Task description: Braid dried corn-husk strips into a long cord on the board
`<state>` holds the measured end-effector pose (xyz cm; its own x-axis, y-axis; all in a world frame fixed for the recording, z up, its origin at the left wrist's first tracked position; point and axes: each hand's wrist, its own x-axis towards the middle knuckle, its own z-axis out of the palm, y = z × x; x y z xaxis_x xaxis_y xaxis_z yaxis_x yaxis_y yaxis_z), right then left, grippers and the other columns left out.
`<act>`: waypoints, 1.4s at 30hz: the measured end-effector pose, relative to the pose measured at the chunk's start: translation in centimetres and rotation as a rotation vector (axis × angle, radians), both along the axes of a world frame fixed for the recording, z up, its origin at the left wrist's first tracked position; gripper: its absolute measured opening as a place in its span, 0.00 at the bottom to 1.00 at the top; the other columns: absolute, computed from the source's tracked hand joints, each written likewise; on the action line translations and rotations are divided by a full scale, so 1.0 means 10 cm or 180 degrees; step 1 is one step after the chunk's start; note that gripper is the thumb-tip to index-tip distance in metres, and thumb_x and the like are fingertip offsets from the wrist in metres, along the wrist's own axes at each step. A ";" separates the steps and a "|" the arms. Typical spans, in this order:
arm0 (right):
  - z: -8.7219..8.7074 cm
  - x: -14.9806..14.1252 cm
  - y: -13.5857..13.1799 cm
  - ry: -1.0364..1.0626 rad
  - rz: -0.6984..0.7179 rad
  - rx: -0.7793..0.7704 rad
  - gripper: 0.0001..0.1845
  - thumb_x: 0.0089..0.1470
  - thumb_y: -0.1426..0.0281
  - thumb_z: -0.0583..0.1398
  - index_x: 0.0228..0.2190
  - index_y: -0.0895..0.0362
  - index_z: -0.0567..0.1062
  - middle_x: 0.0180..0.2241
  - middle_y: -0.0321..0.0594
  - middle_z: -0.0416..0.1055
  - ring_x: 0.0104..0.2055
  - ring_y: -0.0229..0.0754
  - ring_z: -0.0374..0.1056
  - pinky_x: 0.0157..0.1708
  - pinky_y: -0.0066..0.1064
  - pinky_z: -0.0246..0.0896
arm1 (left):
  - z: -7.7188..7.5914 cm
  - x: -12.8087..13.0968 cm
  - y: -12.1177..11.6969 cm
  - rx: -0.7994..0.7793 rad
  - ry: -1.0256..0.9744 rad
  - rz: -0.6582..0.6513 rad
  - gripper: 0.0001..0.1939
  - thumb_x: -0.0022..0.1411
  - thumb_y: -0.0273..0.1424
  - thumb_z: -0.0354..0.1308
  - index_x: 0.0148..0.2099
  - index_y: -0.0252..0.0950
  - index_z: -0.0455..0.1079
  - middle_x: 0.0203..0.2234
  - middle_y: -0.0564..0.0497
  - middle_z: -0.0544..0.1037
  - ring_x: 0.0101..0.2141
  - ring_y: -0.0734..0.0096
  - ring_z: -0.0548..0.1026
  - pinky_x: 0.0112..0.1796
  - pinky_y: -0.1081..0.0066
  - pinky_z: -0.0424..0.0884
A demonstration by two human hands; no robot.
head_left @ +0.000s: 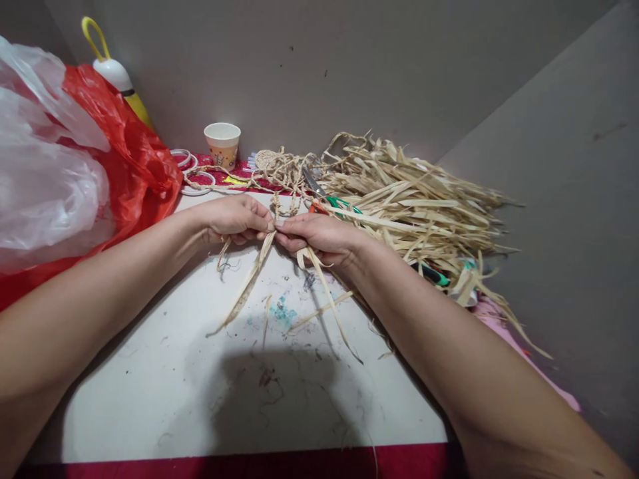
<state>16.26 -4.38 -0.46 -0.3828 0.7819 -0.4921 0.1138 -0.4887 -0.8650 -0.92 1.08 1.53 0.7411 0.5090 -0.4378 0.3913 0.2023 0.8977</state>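
My left hand (239, 218) and my right hand (319, 234) meet fingertip to fingertip above a white board (164, 386). Both are closed in a pinch on a braided cord of dry plant fibre (277, 203), at the end where its loose strips begin. One flat strip (249, 283) hangs down from between the fingertips toward the left. Other pale strips (327, 293) trail out beneath my right hand. From the pinch the braid runs back to a coiled heap of finished cord (279, 166). The exact grip is partly hidden by the fingers.
A large pile of dry fibre strips (419, 199) lies at the right, with green-handled scissors (334, 199) on its edge. A paper cup (222, 143), white rings (200, 185) and a yellow-white bottle (117, 76) stand behind. Plastic bags (130, 153) fill the left. Grey walls enclose the back and right.
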 end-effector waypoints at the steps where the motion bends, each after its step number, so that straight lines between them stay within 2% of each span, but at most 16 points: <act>1: 0.00 0.00 0.00 0.0019 -0.0002 -0.0030 0.16 0.59 0.68 0.52 0.20 0.59 0.64 0.11 0.26 0.48 0.10 0.27 0.36 0.08 0.19 0.31 | 0.01 0.00 0.00 0.0119 0.0067 -0.0050 0.08 0.52 0.24 0.59 0.22 0.32 0.66 0.13 0.56 0.65 0.11 0.87 0.54 0.13 0.81 0.46; 5: 0.00 -0.03 0.00 -0.0037 -0.0072 0.0097 0.15 0.55 0.72 0.52 0.18 0.59 0.63 0.10 0.28 0.49 0.10 0.27 0.38 0.09 0.20 0.30 | 0.03 0.00 -0.01 0.0938 0.0453 -0.0140 0.07 0.50 0.24 0.59 0.22 0.33 0.68 0.12 0.57 0.64 0.12 0.84 0.56 0.15 0.78 0.48; 11: 0.01 -0.12 -0.04 -0.0339 -0.0306 0.0202 0.13 0.50 0.74 0.53 0.16 0.59 0.63 0.08 0.28 0.50 0.09 0.26 0.39 0.08 0.21 0.31 | 0.14 -0.03 -0.02 0.2100 0.1052 -0.0369 0.06 0.50 0.27 0.57 0.23 0.34 0.72 0.15 0.56 0.70 0.16 0.82 0.59 0.20 0.78 0.52; 15: 0.06 -0.18 -0.08 -0.0537 -0.0515 0.0275 0.12 0.49 0.76 0.53 0.16 0.59 0.64 0.08 0.28 0.52 0.08 0.26 0.40 0.08 0.21 0.32 | 0.21 -0.01 -0.04 0.2177 0.1320 -0.0319 0.09 0.50 0.30 0.56 0.19 0.35 0.67 0.12 0.56 0.66 0.15 0.80 0.59 0.19 0.76 0.52; 19: 0.07 -0.20 -0.08 -0.0369 -0.0597 0.0212 0.11 0.49 0.76 0.53 0.17 0.60 0.66 0.08 0.28 0.50 0.09 0.26 0.40 0.08 0.21 0.32 | 0.25 0.06 -0.12 0.2206 0.1414 -0.0263 0.08 0.50 0.30 0.55 0.20 0.36 0.66 0.12 0.56 0.65 0.15 0.79 0.59 0.19 0.76 0.52; 21: 0.05 -0.19 -0.08 -0.0166 -0.0592 0.0163 0.10 0.49 0.76 0.53 0.18 0.60 0.66 0.08 0.27 0.48 0.09 0.26 0.38 0.08 0.20 0.32 | 0.25 0.09 -0.20 0.2452 0.1492 -0.0183 0.08 0.51 0.30 0.53 0.22 0.35 0.68 0.13 0.56 0.66 0.16 0.78 0.60 0.20 0.76 0.52; 24: 0.01 -0.18 -0.07 0.0125 -0.0576 0.0082 0.10 0.47 0.76 0.53 0.17 0.59 0.62 0.08 0.26 0.49 0.09 0.26 0.38 0.08 0.19 0.32 | 0.19 0.13 -0.36 0.3164 0.1684 -0.0045 0.09 0.53 0.30 0.51 0.28 0.34 0.71 0.19 0.52 0.72 0.21 0.74 0.65 0.23 0.74 0.54; 27: -0.01 -0.16 -0.06 0.0285 -0.0581 0.0062 0.12 0.47 0.76 0.53 0.16 0.57 0.57 0.08 0.27 0.50 0.09 0.26 0.39 0.08 0.19 0.33 | 0.09 0.15 -0.52 0.3977 0.2095 -0.0028 0.13 0.57 0.31 0.48 0.34 0.33 0.74 0.25 0.44 0.76 0.28 0.63 0.72 0.26 0.71 0.58; 29: -0.01 -0.15 -0.06 0.0337 -0.0599 0.0069 0.13 0.47 0.76 0.54 0.16 0.57 0.56 0.08 0.27 0.51 0.09 0.26 0.40 0.07 0.18 0.33 | 0.05 0.16 -0.61 0.4287 0.2350 -0.0153 0.16 0.60 0.31 0.46 0.37 0.32 0.74 0.29 0.39 0.78 0.32 0.56 0.75 0.30 0.67 0.61; 33: -0.01 -0.15 -0.07 0.0463 -0.0583 0.0086 0.14 0.47 0.77 0.54 0.15 0.57 0.56 0.08 0.27 0.51 0.09 0.26 0.42 0.07 0.18 0.34 | 0.00 0.18 -0.73 0.4470 0.2628 -0.0477 0.17 0.60 0.25 0.43 0.42 0.29 0.72 0.30 0.36 0.78 0.34 0.52 0.77 0.32 0.63 0.66; 39: 0.00 -0.17 -0.09 0.0455 -0.0628 0.0145 0.14 0.48 0.78 0.55 0.14 0.59 0.59 0.08 0.27 0.50 0.08 0.26 0.42 0.07 0.18 0.34 | -0.06 0.18 -0.99 0.4510 0.2804 -0.0931 0.22 0.56 0.19 0.42 0.53 0.19 0.62 0.28 0.36 0.77 0.30 0.54 0.78 0.26 0.67 0.66; 42: 0.01 -0.17 -0.09 0.0419 -0.0611 0.0073 0.10 0.48 0.78 0.53 0.18 0.62 0.66 0.08 0.26 0.49 0.08 0.25 0.40 0.07 0.18 0.32 | 0.01 0.15 -1.15 0.4330 0.2432 -0.1430 0.21 0.51 0.20 0.46 0.48 0.24 0.66 0.26 0.40 0.77 0.26 0.58 0.76 0.23 0.68 0.65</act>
